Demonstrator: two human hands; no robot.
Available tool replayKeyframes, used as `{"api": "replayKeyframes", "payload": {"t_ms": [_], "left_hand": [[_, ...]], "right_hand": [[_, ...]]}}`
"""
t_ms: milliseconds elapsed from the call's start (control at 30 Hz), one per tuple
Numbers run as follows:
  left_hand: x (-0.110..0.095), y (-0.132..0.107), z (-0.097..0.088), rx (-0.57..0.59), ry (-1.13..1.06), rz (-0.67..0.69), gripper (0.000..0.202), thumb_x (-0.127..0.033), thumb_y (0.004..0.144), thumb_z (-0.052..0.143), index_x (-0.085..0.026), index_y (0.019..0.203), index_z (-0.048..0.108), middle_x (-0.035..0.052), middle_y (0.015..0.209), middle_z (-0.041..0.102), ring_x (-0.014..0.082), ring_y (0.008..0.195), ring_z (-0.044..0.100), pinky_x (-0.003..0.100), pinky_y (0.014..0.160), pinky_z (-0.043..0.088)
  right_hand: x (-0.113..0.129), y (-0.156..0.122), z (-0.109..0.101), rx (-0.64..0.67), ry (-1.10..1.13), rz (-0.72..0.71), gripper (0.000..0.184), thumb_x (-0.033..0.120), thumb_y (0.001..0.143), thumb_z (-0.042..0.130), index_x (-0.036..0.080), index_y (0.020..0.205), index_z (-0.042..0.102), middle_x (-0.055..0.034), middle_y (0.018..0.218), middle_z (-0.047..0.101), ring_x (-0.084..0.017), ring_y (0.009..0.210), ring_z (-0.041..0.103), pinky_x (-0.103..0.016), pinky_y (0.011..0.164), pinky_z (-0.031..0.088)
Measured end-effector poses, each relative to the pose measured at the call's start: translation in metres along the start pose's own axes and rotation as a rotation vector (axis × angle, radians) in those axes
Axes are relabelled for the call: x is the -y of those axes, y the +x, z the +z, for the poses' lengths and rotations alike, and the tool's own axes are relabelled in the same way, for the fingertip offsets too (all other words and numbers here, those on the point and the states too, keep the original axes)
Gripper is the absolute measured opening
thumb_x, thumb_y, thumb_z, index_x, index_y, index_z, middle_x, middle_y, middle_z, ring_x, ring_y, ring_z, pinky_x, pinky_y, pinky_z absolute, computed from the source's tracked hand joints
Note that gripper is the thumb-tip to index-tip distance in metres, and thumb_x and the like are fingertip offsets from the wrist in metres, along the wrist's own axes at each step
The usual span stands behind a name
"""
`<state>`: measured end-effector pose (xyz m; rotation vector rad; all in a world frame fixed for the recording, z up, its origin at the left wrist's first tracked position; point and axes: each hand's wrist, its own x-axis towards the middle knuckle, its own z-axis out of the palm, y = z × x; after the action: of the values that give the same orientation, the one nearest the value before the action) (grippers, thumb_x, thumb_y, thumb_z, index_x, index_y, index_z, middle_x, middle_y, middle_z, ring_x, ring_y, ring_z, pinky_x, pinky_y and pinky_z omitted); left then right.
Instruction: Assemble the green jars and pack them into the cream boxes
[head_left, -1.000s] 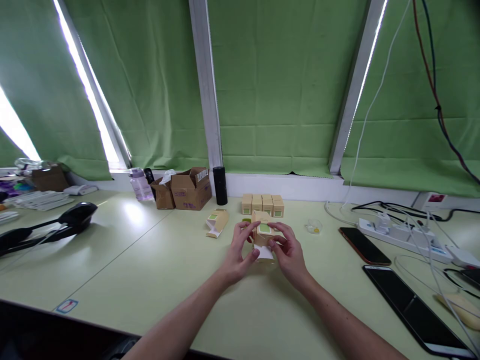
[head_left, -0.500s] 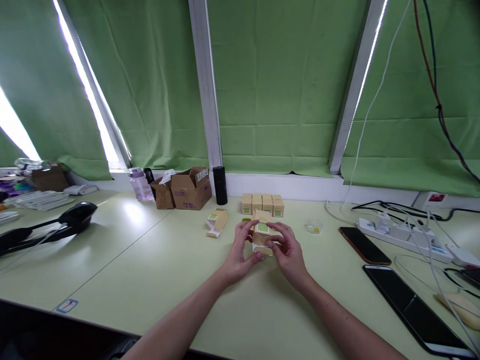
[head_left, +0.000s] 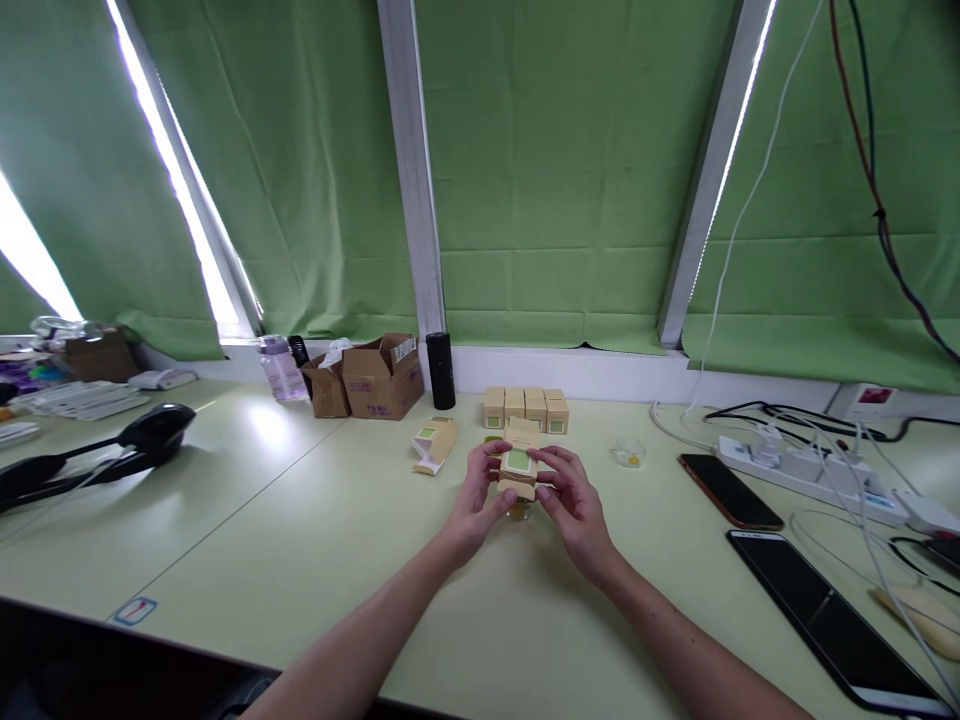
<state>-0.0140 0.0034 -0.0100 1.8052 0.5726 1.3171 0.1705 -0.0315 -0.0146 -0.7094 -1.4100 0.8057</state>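
Between my two hands is a small tan carton (head_left: 519, 461) with a green label, its top flap raised at the far side. My left hand (head_left: 477, 500) grips its left side, thumb at the near edge. From the right, my right hand (head_left: 576, 505) closes fingers and thumb on the other side. Just below the carton's near edge shows a small clear item (head_left: 519, 511) with something yellowish in it, partly hidden. Left of my hands lies an unfolded tan carton (head_left: 436, 446). Several closed small cartons (head_left: 525, 410) stand in a row behind.
A clear small dish (head_left: 628, 454) with a yellow bit lies to the right. Phones (head_left: 729, 490), a tablet-like device (head_left: 829, 620) and a power strip (head_left: 806, 478) with cables lie farther right. Cardboard boxes (head_left: 382, 378), a black cylinder (head_left: 440, 371) and a purple bottle (head_left: 280, 368) stand along the back.
The carton has tilted and shifted slightly toward me and left. Its near flap has folded up, and the clear item now shows beneath it. My left thumb has moved onto the near edge.
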Motion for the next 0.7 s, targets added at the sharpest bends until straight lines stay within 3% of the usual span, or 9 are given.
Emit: {"api": "replayKeyframes", "payload": {"t_ms": [167,700], "left_hand": [[0.0025,0.0001,-0.0001,-0.004,-0.089,-0.064,0.06,-0.053,0.093,0.069,-0.025,0.14,0.046,0.011,0.118,0.059,0.0256,0.108,0.061,0.038,0.09,0.055],[0.0011,0.0003,0.0022,-0.043,-0.079,-0.064,0.053,-0.051,0.093,0.07,-0.025,0.134,0.049,0.0099,0.113,0.061,0.0244,0.106,0.061,0.039,0.09,0.054]], "right_hand": [[0.0011,-0.0015,0.0003,0.01,-0.008,-0.023,0.036,0.044,0.099,0.064,0.036,0.134,0.067,-0.0087,0.14,0.044,-0.022,0.106,0.069,-0.039,0.089,0.062],[0.0051,-0.002,0.0027,-0.007,-0.033,-0.027,0.039,0.045,0.093,0.073,0.034,0.131,0.069,-0.0097,0.139,0.046,-0.021,0.101,0.07,-0.041,0.089,0.065]]}}
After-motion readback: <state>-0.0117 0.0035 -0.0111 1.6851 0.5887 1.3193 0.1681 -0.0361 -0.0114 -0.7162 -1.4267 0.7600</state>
